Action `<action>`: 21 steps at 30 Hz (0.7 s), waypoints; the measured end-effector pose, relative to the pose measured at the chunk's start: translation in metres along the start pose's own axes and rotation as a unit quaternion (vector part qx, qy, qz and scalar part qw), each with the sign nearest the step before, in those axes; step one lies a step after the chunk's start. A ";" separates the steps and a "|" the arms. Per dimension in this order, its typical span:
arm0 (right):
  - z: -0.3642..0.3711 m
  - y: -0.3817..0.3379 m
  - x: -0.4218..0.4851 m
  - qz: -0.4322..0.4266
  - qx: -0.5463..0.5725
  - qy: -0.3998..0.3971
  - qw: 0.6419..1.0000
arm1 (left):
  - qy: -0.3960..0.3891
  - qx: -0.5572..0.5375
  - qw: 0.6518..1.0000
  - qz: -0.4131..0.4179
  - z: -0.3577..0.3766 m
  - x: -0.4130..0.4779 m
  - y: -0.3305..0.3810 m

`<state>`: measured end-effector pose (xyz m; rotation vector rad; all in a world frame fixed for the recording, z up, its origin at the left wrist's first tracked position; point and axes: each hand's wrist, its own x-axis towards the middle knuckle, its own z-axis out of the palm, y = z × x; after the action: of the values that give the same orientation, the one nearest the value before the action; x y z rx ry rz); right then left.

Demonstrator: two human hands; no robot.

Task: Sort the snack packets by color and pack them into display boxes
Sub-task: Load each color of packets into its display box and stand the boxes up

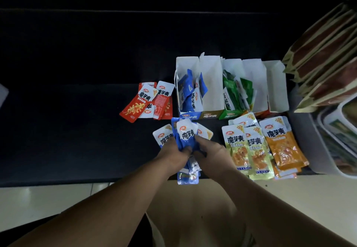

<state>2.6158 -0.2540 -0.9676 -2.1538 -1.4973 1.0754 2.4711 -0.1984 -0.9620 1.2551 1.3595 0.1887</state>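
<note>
- Dark tabletop [77, 131]: the sorting surface, dimly lit.
- Blue box [190, 115] and green box [229, 115]: each part-filled with packets of its own colour.
- Blue bundle [186, 134]: held just in front of the blue box, with the left hand [173, 155] and right hand [211, 155] both curled round it.
- Red packets [143, 102], yellow packets [241, 148], orange packets [284, 144]: lying in piles, not yet boxed.
- Progress: judged about half done.
</note>
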 end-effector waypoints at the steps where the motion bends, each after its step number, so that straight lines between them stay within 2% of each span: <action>1: -0.002 -0.001 0.000 -0.007 0.007 -0.001 1.000 | 0.004 -0.004 1.000 -0.003 -0.002 -0.003 0.003; 4: -0.010 -0.007 0.001 -0.002 0.062 -0.013 0.998 | 0.003 -0.008 1.000 -0.012 -0.010 -0.011 0.006; 8: -0.029 -0.027 -0.018 0.055 0.161 -0.114 0.979 | -0.011 0.000 1.000 -0.007 -0.026 -0.033 0.011; 10: -0.034 -0.038 -0.027 0.053 0.177 -0.137 0.973 | -0.008 0.012 1.000 0.004 -0.035 -0.047 0.014; 15: -0.049 -0.071 -0.039 -0.008 0.219 -0.054 0.974 | 0.045 -0.008 0.998 0.047 -0.060 -0.072 0.045; 18: -0.058 -0.089 -0.030 -0.005 0.296 -0.005 0.955 | 0.068 0.009 0.994 0.081 -0.069 -0.068 0.078; 21: -0.065 -0.100 -0.014 0.005 0.338 0.020 0.941 | 0.082 0.054 0.992 0.082 -0.073 -0.051 0.104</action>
<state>2.5929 -0.2154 -0.8564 -1.6775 -0.9034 1.2997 2.4537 -0.1534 -0.8341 1.4694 1.4214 0.3439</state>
